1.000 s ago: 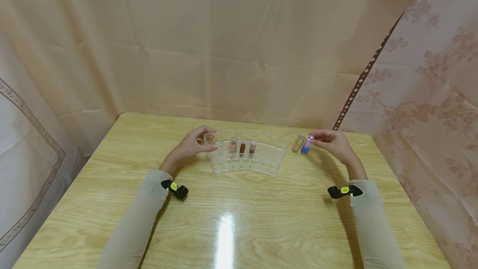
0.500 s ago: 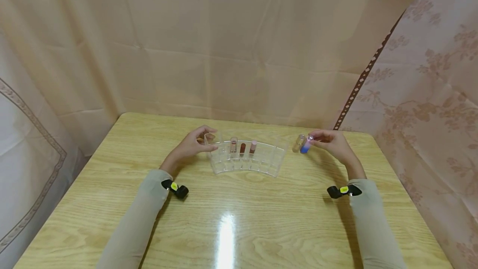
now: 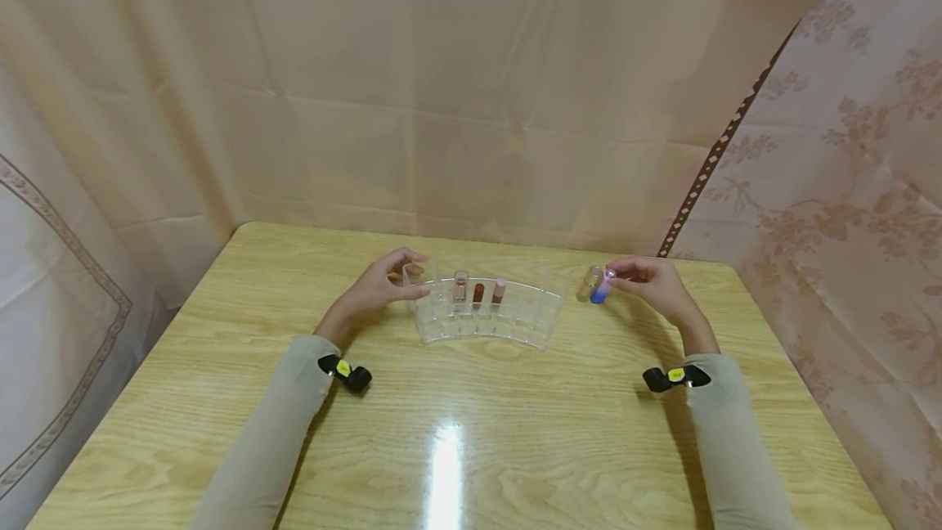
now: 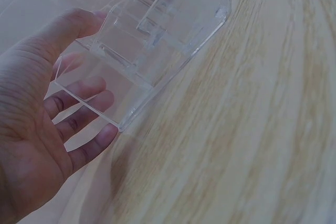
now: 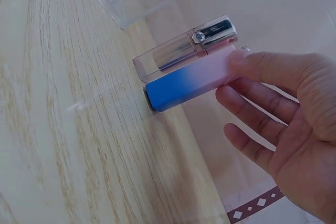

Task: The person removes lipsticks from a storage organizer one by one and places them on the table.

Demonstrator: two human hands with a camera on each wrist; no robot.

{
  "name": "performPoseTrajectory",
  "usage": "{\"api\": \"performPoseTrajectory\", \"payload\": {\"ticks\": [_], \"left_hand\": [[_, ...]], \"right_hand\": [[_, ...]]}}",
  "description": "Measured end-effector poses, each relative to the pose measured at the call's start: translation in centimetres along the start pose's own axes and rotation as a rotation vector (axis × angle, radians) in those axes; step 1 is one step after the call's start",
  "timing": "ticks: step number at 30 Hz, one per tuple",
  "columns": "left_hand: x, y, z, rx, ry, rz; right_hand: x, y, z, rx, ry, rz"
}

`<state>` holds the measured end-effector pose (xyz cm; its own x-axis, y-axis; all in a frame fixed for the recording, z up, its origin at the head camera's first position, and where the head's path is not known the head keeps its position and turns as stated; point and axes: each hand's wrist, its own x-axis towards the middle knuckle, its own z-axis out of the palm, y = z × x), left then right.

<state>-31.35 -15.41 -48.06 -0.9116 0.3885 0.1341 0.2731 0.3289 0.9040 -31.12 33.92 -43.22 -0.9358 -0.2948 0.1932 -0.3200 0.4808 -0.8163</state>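
A clear, curved lipstick organizer (image 3: 548, 325) with stepped compartments stands on the table. My left hand (image 3: 379, 280) holds its left end, thumb on the near side and fingers around the end panel (image 4: 94, 85). Three lipsticks stand in its back row: a clear-cased one (image 3: 459, 287), a dark red one (image 3: 478, 294) and a pink-capped one (image 3: 499, 291). Right of the organizer, my right hand (image 3: 655, 289) pinches the top of an upright blue-and-pink lipstick (image 5: 189, 80) between thumb and fingers. Close beside it stands a transparent lipstick tube (image 5: 165, 59) with a silvery end.
The wooden table (image 3: 515, 432) reaches toward me, with a bright light reflection (image 3: 444, 473) in front. A beige curtain (image 3: 471, 145) hangs behind its far edge. On the right is a floral cloth (image 3: 846, 186).
My right hand has shifted slightly left with the blue-and-pink lipstick, closer to the transparent tube. The left hand and the organizer look unmoved.
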Motion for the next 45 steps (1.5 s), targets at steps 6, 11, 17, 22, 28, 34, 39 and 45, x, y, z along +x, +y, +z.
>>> {"api": "performPoseTrajectory", "payload": {"ticks": [6, 11, 17, 22, 28, 34, 39, 45], "left_hand": [[-0.1, 0.0, 0.0, 0.009, 0.002, 0.017], [-0.1, 0.3, 0.1, 0.009, 0.002, 0.007], [0.0, 0.0, 0.1, 0.010, -0.005, 0.008], [-0.1, 0.3, 0.2, 0.018, -0.008, 0.014], [-1.2, 2.9, 0.3, 0.001, -0.011, 0.009], [-0.2, 0.7, 0.4, -0.012, -0.001, -0.004], [0.1, -0.2, 0.4, -0.012, 0.007, 0.004], [-0.1, -0.1, 0.2, -0.018, 0.006, 0.010]], "right_hand": [[0.4, 1.8, -0.2, -0.009, 0.001, 0.021], [0.1, 0.5, 0.0, 0.008, 0.000, 0.038], [-0.6, -1.7, 0.2, 0.012, -0.008, 0.027], [-0.3, -0.5, 0.2, 0.012, -0.010, 0.036], [-0.6, -1.5, 0.4, 0.002, -0.016, 0.022], [-0.8, -1.8, 0.4, 0.007, -0.012, 0.007], [-0.7, -1.9, 0.3, -0.002, -0.014, 0.003], [-0.1, 0.1, 0.3, -0.017, -0.011, 0.009]]}}
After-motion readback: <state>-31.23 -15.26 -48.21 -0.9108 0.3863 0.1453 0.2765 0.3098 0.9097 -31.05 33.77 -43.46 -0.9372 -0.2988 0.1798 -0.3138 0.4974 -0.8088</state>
